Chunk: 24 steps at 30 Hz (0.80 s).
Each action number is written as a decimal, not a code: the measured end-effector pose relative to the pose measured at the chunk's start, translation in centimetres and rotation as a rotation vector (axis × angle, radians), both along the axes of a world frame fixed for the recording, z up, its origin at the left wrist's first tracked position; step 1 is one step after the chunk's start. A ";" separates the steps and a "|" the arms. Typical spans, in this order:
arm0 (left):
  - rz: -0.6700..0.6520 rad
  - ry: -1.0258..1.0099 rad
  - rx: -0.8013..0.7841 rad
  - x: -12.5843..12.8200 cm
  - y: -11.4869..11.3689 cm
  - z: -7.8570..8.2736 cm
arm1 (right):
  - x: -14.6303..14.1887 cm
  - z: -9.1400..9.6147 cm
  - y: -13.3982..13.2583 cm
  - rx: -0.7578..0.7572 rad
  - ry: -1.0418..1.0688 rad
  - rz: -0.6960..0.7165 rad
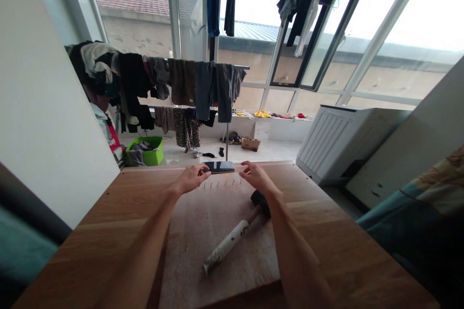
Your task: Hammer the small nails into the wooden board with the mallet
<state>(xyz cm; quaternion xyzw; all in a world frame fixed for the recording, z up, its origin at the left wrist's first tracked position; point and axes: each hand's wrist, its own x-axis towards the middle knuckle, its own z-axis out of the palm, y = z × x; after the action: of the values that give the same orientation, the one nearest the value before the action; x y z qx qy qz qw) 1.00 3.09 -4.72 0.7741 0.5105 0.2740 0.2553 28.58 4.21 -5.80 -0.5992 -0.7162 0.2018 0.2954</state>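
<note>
A dark phone (219, 167) lies flat at the far edge of a wooden table (101, 222). My left hand (191, 177) pinches the phone's left end with curled fingers. My right hand (254, 175) hovers by the phone's right end, fingers bent and apart; I cannot tell whether they touch it. Just in front of the phone a row of several nails (222, 184) stands in a lighter wooden board (203, 241). A hammer (237, 234) with a pale, worn handle and black head lies on the board under my right forearm.
Beyond the table a drying rack (188, 82) carries hanging clothes, with a green basket (147, 150) on the floor. A white ribbed appliance (340, 142) stands to the right. Open windows fill the back. A white wall rises on the left.
</note>
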 end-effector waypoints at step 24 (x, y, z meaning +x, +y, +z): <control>-0.104 0.305 0.168 2.5 -0.2 -1.7 | -4.1 1.2 -1.6 0.063 -0.278 0.136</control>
<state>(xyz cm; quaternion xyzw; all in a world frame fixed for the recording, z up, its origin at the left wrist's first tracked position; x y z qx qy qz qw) 3.50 2.86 -6.42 0.8505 0.4780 0.1815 0.1234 24.52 2.57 -4.64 -0.5620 -0.7950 0.1140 0.1976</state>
